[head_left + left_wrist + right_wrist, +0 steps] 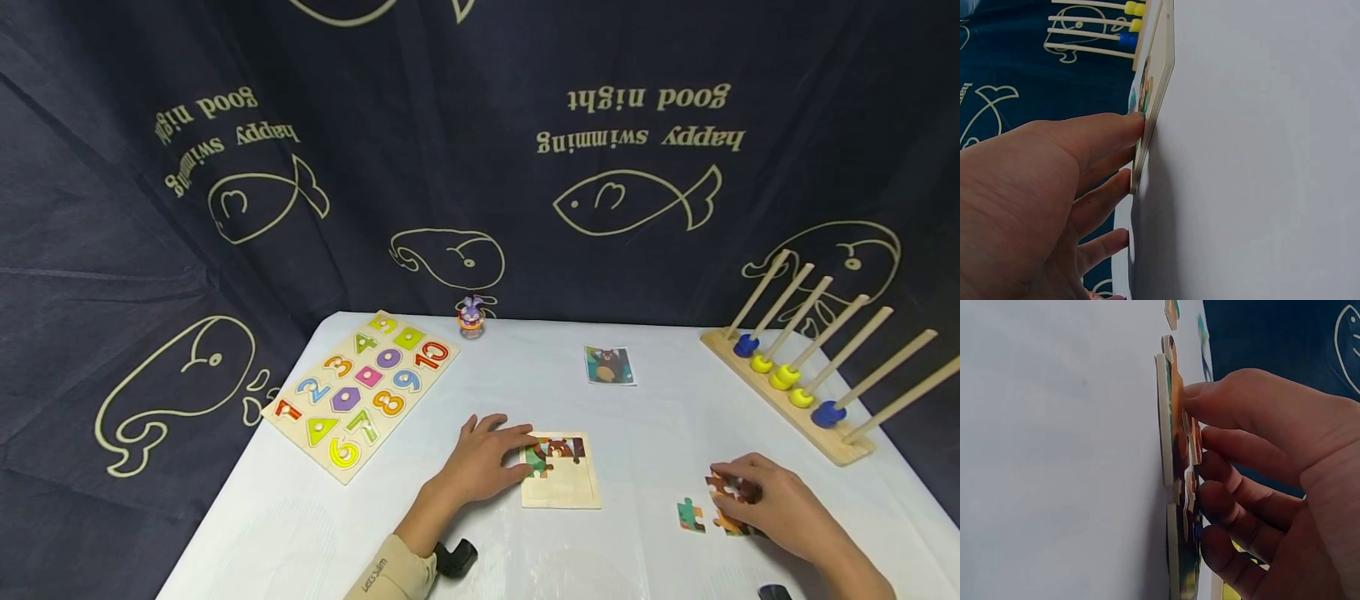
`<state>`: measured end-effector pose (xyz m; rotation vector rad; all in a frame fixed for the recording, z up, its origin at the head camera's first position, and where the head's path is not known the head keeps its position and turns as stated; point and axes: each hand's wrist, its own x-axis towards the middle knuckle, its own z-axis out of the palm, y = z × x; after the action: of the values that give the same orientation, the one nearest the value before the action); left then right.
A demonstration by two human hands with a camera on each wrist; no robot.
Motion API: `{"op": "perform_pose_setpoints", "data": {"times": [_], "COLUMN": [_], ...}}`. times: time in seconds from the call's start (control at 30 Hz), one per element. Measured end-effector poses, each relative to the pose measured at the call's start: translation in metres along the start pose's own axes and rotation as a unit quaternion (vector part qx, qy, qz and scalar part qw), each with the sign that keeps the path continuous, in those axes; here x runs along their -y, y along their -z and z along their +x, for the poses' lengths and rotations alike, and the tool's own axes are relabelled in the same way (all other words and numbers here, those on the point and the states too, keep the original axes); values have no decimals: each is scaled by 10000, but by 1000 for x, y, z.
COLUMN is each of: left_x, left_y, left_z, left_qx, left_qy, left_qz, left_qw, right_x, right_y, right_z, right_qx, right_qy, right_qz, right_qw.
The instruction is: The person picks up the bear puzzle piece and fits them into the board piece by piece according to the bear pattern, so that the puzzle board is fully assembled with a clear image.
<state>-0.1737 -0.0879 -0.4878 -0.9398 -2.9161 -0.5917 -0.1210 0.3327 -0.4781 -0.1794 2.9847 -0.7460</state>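
A square wooden jigsaw tray [561, 492] lies in the middle of the table, with several bear-picture pieces [558, 447] fitted along its top and left side. My left hand [487, 458] rests at the tray's left edge, its thumb and fingertips touching the tray, as the left wrist view shows. To the right, my right hand [780, 500] is over a cluster of loose brown and orange jigsaw pieces [1179, 425]. Its thumb and forefinger pinch one brown piece [1193, 439] just above the others. A green jigsaw piece [690, 515] lies left of that cluster.
A number-and-shape board [360, 392] lies at the left. At the back are a small purple rabbit figure [471, 315] and a bear picture card [610, 365]. A wooden peg rack [795, 400] with blue and yellow beads stands at the right. A dark patterned cloth [450, 167] hangs behind.
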Motion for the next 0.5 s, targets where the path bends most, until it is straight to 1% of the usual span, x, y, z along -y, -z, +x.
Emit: {"op": "perform_pose_setpoints", "data": {"times": [0.3,0.43,0.5], "left_x": [-1,-1,0], "left_y": [0,0,-1], "left_z": [0,-1,-1], "left_qx": [-37,-40,-38], "left_qy": [-20,4,-1], "left_qz": [-1,14,16], "left_qw": [10000,10000,10000], "right_x": [3,4,5], "right_y": [0,-1,-1], "right_z": [2,2,3], "right_qx": [-24,53,178], "right_qy": [-188,-171,-212], "right_qz": [-97,-118,-135], "right_qw": [9998,9998,9995]}}
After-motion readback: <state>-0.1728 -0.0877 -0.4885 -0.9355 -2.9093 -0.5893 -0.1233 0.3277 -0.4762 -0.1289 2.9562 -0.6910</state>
